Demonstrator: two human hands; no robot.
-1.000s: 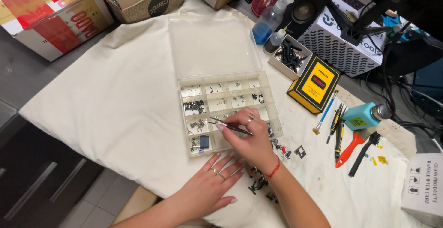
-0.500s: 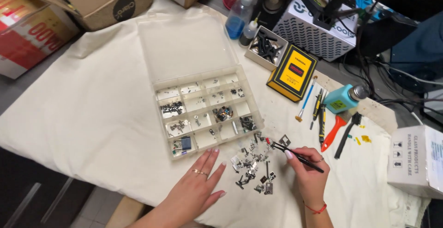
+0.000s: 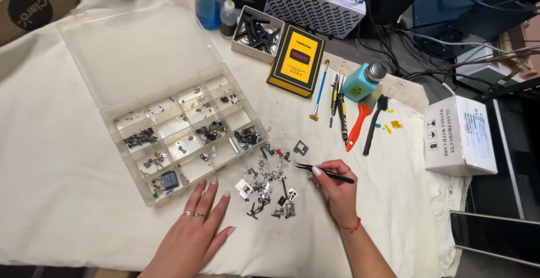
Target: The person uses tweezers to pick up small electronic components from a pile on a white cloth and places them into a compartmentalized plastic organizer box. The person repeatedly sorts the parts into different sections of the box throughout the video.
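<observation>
Head view, right hand (image 3: 336, 191) pinching black tweezers (image 3: 323, 172), tips just beside a pile of small metal parts (image 3: 269, 185) near the cloth's front edge, left hand (image 3: 194, 230) flat and open, fingertips touching the clear compartment box (image 3: 185, 134), holding nothing

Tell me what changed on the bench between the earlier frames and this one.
The right hand carried the black tweezers out of the clear compartment box, rightward to the pile of small metal parts on the cloth, tips now at its right edge. The left hand stayed flat on the cloth beside the box. The box, lid open, and the tools stayed put; only the camera view shifted.
</observation>
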